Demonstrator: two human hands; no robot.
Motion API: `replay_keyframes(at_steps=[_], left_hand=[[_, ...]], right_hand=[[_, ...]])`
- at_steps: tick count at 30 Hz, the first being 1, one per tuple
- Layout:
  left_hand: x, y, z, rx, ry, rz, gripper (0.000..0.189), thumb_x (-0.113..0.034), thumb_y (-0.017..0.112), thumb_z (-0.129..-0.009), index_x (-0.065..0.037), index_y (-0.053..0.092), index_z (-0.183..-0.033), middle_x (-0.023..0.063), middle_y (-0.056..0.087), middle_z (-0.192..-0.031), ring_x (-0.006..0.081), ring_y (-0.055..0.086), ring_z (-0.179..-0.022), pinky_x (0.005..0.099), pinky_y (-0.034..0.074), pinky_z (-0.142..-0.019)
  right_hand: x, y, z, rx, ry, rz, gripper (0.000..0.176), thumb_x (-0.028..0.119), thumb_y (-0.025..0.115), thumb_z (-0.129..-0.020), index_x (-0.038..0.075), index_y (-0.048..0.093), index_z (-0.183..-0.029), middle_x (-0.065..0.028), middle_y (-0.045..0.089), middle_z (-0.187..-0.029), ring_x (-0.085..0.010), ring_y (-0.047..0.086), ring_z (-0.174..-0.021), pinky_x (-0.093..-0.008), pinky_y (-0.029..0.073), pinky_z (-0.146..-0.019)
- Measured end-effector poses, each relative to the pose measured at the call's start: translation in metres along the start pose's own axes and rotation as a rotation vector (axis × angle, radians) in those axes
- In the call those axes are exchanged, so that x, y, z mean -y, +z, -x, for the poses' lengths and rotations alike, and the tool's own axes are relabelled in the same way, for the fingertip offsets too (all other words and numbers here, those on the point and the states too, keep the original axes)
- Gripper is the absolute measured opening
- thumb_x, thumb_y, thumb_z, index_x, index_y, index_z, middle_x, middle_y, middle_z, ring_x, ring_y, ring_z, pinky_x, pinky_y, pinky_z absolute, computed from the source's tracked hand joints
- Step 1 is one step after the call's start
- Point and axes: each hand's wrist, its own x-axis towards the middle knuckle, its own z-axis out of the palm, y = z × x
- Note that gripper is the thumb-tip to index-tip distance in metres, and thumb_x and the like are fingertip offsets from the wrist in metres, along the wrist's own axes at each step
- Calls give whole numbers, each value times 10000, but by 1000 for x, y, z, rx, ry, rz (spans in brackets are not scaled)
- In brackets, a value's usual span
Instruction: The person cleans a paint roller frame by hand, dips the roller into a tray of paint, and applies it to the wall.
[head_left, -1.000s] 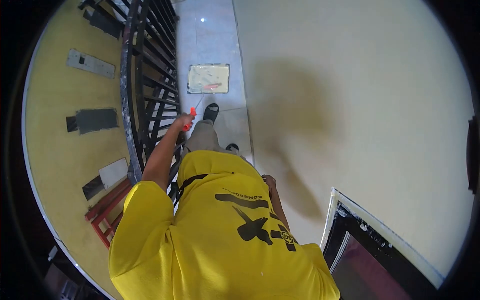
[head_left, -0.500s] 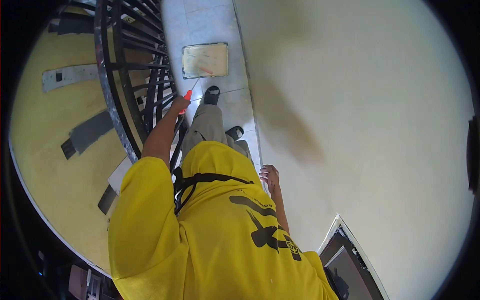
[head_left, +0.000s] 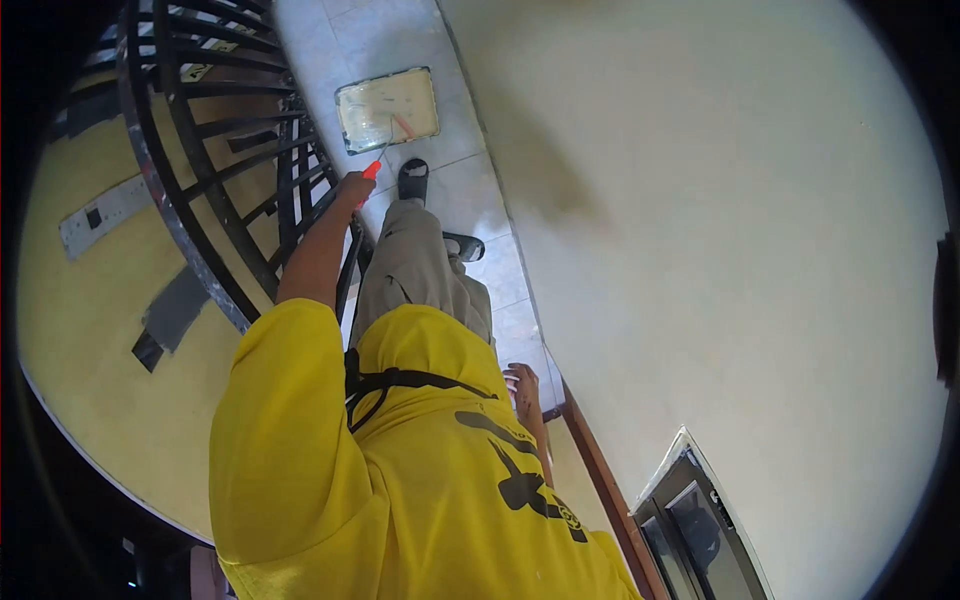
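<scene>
Roller (head_left: pixel 403 126) in left hand (head_left: pixel 355 188), more steeply slanted in tray (head_left: pixel 365 105) than before

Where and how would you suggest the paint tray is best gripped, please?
Probably by the rim at both short ends, reaching down from the slipper side: the paint tray lies flat, its middle holding wet-looking paint and the roller.

One camera sits on the head, high above the fingers of the left hand (head_left: pixel 355 188) and right hand (head_left: pixel 524 390). It looks down past the near yellow shirt (head_left: pixel 400 460) to the tray (head_left: pixel 434 100) beyond the left fingers.
</scene>
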Motion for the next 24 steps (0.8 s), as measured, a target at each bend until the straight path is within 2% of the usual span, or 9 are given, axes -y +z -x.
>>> replay_keyframes(at_steps=[4, 5, 8, 11, 14, 16, 17, 18, 24], left_hand=[[12, 5, -37, 50, 48, 102, 284, -296, 599, -730, -90, 669, -913, 99, 664, -716, 222, 642, -620, 368, 497, -599], [2, -4, -33, 52, 78, 137, 295, -299, 604, -727, -102, 669, -938, 99, 667, -728, 221, 643, -627, 369, 497, -603], [-46, -30, -1, 51, -46, 23, 357, -295, 600, -731, -142, 660, -1048, 123, 686, -843, 262, 669, -748, 381, 517, -692], [-47, -27, -20, -236, 248, -304, 298, -244, 618, -731, -69, 656, -969, 89, 640, -655, 214, 608, -550, 343, 483, -531], [-73, -39, -29, 45, 29, -249, 358, -284, 546, -800, -73, 647, -1071, 190, 647, -1057, 325, 639, -966, 416, 506, -828], [-72, -38, -35, 29, -16, -179, 372, -314, 518, -834, -38, 650, -1045, 191, 656, -1029, 323, 644, -952, 415, 506, -822], [-81, -44, -34, 62, -56, -159, 371, -320, 516, -837, -41, 654, -1039, 189, 658, -1025, 324, 643, -957, 415, 505, -824], [-88, -51, -31, 93, -94, -139, 371, -326, 515, -839, -43, 657, -1032, 188, 660, -1021, 324, 642, -961, 415, 504, -825], [-63, -64, -80, 35, 60, -359, 355, -312, 540, -842, -33, 659, -1028, 185, 664, -1008, 328, 636, -979, 412, 502, -831]], right_hand=[[-31, 2, 21, -21, 19, -69, 263, 237, 506, -868, 32, 560, -1024, -74, 601, -857, -156, 593, -695, -284, 515, -615], [-37, 3, 26, -32, 23, -93, 256, 236, 508, -869, 34, 561, -1018, -70, 597, -847, -151, 588, -681, -275, 509, -592], [-66, -3, 37, -21, -66, -25, 220, 221, 504, -874, 45, 565, -990, -51, 571, -792, -134, 561, -630, -255, 468, -513], [-101, -13, 41, -27, -142, 141, 177, 199, 500, -881, 58, 568, -964, -31, 531, -738, -118, 524, -582, -238, 405, -449], [-116, -17, 44, -78, -167, 258, 152, 160, 507, -885, 30, 560, -944, -42, 499, -705, -169, 513, -607, -313, 405, -504], [-176, -45, 17, -46, -541, 710, 159, 143, 514, -881, 11, 556, -958, -62, 502, -723, -208, 525, -658, -365, 426, -571], [-172, -43, 21, -71, -446, 739, 250, 188, 507, -884, -10, 563, -1026, -103, 572, -882, -255, 558, -826, -419, 433, -729], [-167, -41, 24, -52, -337, 698, 295, 223, 503, -889, 2, 556, -1078, -109, 564, -978, -255, 549, -900, -412, 427, -778], [-128, -26, 47, -28, -115, 465, 354, 267, 501, -888, 18, 521, -1139, -113, 534, -1062, -255, 523, -968, -404, 407, -824]])
